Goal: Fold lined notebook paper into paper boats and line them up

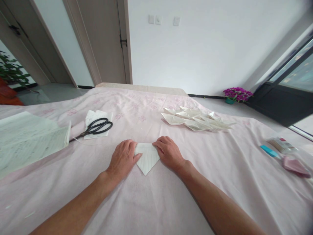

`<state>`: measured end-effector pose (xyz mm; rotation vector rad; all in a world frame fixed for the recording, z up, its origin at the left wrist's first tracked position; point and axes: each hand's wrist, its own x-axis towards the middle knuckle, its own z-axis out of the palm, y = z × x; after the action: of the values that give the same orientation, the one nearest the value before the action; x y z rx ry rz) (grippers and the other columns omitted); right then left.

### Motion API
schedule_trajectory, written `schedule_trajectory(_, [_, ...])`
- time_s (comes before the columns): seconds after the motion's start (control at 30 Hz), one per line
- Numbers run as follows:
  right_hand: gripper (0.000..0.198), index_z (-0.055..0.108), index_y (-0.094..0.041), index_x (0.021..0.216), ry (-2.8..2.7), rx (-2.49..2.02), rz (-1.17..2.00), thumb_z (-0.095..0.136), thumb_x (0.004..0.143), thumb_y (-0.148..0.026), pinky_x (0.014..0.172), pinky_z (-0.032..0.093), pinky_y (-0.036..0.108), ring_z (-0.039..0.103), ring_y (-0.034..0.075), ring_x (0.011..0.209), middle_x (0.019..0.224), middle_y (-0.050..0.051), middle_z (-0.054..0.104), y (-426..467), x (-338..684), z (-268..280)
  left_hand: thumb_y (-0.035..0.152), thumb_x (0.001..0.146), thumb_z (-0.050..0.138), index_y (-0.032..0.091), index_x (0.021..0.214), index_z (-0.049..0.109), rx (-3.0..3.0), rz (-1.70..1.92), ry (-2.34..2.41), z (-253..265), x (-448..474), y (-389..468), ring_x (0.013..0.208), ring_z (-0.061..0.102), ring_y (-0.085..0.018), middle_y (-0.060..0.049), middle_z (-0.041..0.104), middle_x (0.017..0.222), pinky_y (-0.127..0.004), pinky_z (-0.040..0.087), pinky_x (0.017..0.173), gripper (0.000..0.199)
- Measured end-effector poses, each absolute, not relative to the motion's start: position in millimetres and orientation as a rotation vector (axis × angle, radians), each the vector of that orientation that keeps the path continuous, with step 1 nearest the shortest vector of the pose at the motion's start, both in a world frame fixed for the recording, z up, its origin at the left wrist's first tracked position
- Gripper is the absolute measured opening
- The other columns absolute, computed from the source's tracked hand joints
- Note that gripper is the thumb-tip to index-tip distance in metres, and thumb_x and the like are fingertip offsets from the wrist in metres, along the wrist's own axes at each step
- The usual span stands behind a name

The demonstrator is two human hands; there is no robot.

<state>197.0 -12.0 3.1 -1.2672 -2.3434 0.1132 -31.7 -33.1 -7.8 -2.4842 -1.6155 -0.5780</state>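
Observation:
A folded sheet of lined paper (147, 159) lies in front of me, its pointed end toward me and its straight edge away. My left hand (124, 156) grips the paper's left corner, with the thumb lying on top of it. At the right corner, my right hand (169, 151) pinches the same edge with curled fingers. Beyond the right hand sits a group of folded paper boats (195, 119). Black-handled scissors (99, 125) rest partly on a small stack of white paper (106, 116) to the left.
Large written sheets (31, 143) cover the far left of the pink cloth (137, 202). At the right edge lie a blue object (269, 150), a clear pack (283, 145) and a pink folded item (295, 166). Purple flowers (237, 93) stand on the floor beyond.

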Motion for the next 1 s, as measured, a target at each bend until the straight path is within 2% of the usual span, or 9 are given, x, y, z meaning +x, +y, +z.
schedule_trajectory(1.0, [0.023,0.069,-0.022,0.104,-2.343,-1.271,0.119,0.049,0.095,-0.015,0.084,0.044,0.032,0.053,0.019,0.091,0.097,0.006,0.062,-10.7,197.8,1.8,0.027,0.087,0.063,0.017,0.114,0.053,-2.505,-0.591,-1.610,-6.7,-33.6,-33.2,0.106,0.055,-0.026,-0.011,0.059,0.113,-0.043,0.046,0.092,0.030])
